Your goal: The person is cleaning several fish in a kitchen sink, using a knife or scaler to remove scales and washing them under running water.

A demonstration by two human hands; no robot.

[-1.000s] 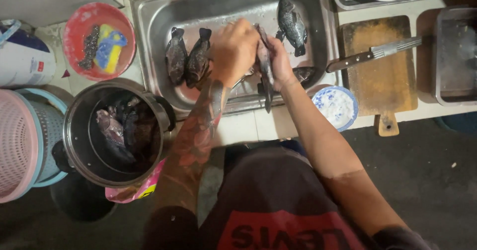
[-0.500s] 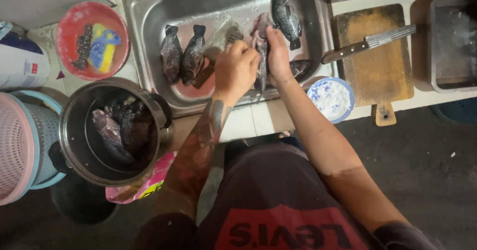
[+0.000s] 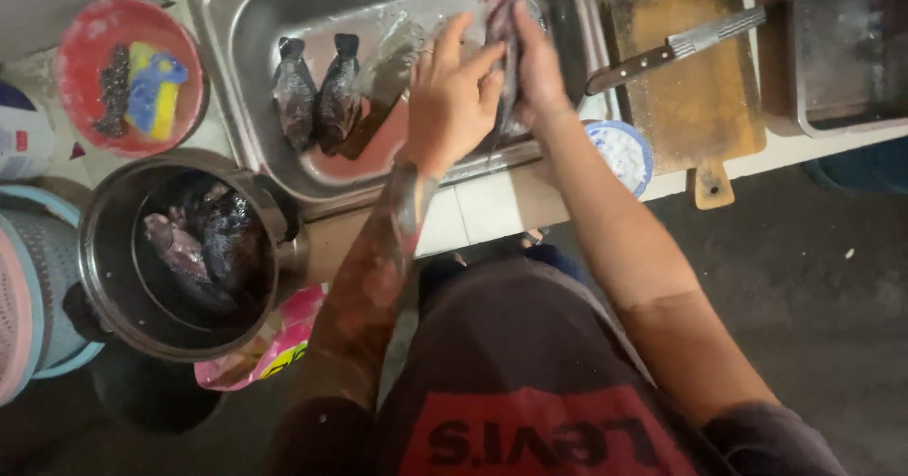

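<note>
Over a steel sink (image 3: 241,22), my right hand (image 3: 539,74) grips a dark fish (image 3: 504,32) held upright on its edge. My left hand (image 3: 452,98) presses flat against the fish's side, fingers spread. Two more dark fish (image 3: 317,103) lie side by side on the sink floor to the left of my hands. The part of the held fish between my palms is hidden.
A steel pot (image 3: 113,296) with several dark fish stands at lower left. A red bowl (image 3: 85,32) holds a sponge. A wooden cutting board (image 3: 700,98) with a knife (image 3: 676,46) lies right of the sink, beside a small blue bowl (image 3: 619,155). A metal tray (image 3: 832,51) sits far right.
The view has tilted and shifted. My hands have lifted the fish up toward the sink's far right, and my left hand has flattened against it.
</note>
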